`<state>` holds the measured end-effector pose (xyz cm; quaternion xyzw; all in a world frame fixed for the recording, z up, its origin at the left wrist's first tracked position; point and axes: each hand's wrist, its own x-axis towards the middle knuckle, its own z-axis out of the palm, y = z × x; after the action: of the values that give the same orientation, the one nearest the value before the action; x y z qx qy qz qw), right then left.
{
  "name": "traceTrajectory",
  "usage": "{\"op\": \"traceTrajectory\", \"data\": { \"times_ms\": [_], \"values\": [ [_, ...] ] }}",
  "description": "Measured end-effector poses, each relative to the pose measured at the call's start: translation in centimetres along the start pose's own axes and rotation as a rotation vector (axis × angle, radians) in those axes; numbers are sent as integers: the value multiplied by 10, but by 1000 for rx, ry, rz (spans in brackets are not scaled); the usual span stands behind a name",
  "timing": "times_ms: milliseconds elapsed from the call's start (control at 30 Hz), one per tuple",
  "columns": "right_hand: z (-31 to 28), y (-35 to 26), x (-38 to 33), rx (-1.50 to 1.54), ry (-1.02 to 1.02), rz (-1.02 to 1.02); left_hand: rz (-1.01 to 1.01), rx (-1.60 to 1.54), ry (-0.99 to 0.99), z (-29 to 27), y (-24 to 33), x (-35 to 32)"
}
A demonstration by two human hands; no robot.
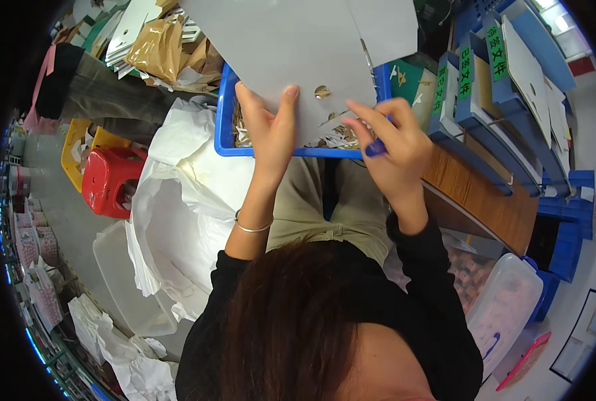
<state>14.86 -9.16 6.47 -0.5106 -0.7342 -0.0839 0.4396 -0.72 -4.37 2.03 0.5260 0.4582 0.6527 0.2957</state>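
**Both hands grip a grey die-cut sheet over a blue bin**

Left hand (269,130) is closed on the lower edge of a large grey cardboard sheet (304,50), thumb on the near face and fingers behind it. Right hand (393,144) pinches the same edge further right, fingers curled round the board and what looks like a small blue tool (376,148) tucked against the palm; whether it is a pen or a blade cannot be told.

From both hands the sheet rises up and away, its long side running left to right, so the held edge is the near one. Small punched holes (322,91) sit between the two grips, a little nearer the right hand, which lies closest to the ragged cut-outs along the edge.

Directly beyond and beneath the hands stands a blue plastic crate (225,107) holding paper scraps. Out to the left of the left hand, white sheeting (191,194) spills over the lap, with a red stool (110,177) further off. To the right of the right hand a wooden desk (485,194) carries blue file trays (475,100). A clear lidded tub (505,301) sits low on the right.
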Motion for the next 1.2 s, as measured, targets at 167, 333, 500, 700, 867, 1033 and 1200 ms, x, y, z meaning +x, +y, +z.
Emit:
{"op": "traceTrajectory", "data": {
  "times_ms": [167, 333, 500, 700, 867, 1033, 1200],
  "values": [
    [28, -1, 18, -62, -25, -114, 97, 41, 60, 1, 11, -3],
    [8, 0, 7, -39, 1, 25, 27, 9, 146, -16, -6, 12],
    [8, 9, -20, -85, -197, 115, -171, -297, 180, -24, 0, 18],
    [1, 14, -47, 98, -296, 267, -398, -446, -56, -16, 58, 39],
    [-4, 13, -57, 51, -353, 230, -6, -491, -761, 78, 136, 84],
    [-4, 10, -61, 29, -391, 289, -234, -532, -1074, 240, 179, 115],
    [-5, 11, -63, 99, -326, 278, 679, 833, -748, 288, 147, 100]
  ]
}}
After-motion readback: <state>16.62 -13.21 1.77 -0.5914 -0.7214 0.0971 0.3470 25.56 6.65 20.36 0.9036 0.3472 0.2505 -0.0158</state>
